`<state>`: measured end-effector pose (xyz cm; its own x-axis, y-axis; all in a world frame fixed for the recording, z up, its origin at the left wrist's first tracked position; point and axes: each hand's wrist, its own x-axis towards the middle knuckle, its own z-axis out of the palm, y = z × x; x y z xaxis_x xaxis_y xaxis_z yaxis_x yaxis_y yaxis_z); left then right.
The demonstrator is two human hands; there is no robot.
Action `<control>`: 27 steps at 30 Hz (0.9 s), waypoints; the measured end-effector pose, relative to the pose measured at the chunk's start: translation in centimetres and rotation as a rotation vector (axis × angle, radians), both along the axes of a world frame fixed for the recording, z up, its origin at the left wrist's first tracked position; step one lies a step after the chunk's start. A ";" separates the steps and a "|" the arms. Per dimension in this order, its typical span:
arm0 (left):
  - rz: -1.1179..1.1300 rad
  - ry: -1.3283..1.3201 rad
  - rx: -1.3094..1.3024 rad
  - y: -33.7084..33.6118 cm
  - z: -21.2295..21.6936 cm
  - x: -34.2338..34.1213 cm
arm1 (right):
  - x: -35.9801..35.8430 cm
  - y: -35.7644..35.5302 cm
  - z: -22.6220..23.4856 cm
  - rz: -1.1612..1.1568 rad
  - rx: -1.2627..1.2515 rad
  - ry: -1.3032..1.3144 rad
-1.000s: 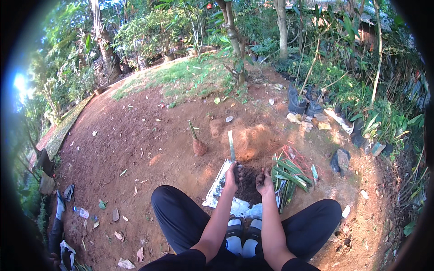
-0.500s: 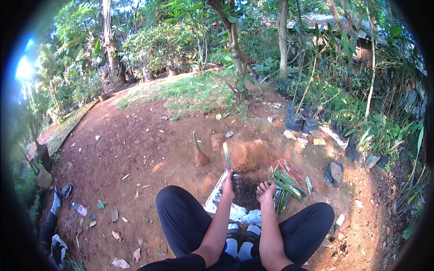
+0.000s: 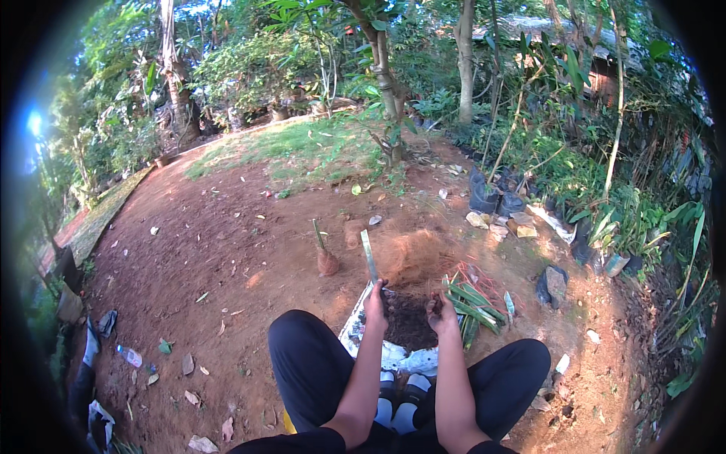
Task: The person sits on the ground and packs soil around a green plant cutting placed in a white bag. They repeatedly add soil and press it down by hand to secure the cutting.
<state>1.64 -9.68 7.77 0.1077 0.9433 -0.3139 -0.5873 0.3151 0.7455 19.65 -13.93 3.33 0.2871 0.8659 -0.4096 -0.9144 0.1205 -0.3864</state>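
Note:
Upright in my left hand [image 3: 376, 304] is a long, flat, pale green leaf strip [image 3: 368, 253], its lower end between my fingers. To the right, my right hand [image 3: 441, 312] has its soil-darkened fingers curled in; whatever may be inside them is hidden. Below and between both hands, dark potting soil [image 3: 408, 324] lies on a white sack [image 3: 395, 353]. Several cut green leaves [image 3: 475, 309] lie just right of my right hand. Beyond the soil is a heap of brown coconut fibre [image 3: 412, 256]. A brown fibre ball [image 3: 327, 264] with a green leaf stands to its left.
Red string [image 3: 480, 281] lies tangled behind the cut leaves. A dark-wrapped stone [image 3: 554, 286] sits farther right, near black planting bags [image 3: 484, 195] and loose stones [image 3: 522, 225]. A plastic bottle [image 3: 130, 356] lies at left on the reddish ground. A tree trunk [image 3: 387, 83] rises ahead.
My right hand has turned and dropped slightly, its fingers loosening from a tight fist. The leaf strip stays in my left hand, tilted a little more leftward. The view has shifted slightly.

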 end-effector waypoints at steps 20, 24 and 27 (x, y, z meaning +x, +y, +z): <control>-0.050 -0.026 -0.004 4.5 3.9 2.4 | 0.5 2.8 3.6 0.123 -0.114 -0.558; -0.064 -0.030 -0.012 5.2 5.1 2.6 | 2.0 1.1 4.3 0.248 -0.229 -0.566; -0.088 -0.066 -0.003 5.9 6.0 2.1 | 2.3 0.7 4.2 0.216 -0.192 -0.498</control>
<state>3.71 -3.75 13.76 0.2106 0.9283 -0.3066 -0.6050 0.3701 0.7050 21.99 -13.24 7.53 0.3104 0.8497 -0.4262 -0.6128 -0.1639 -0.7731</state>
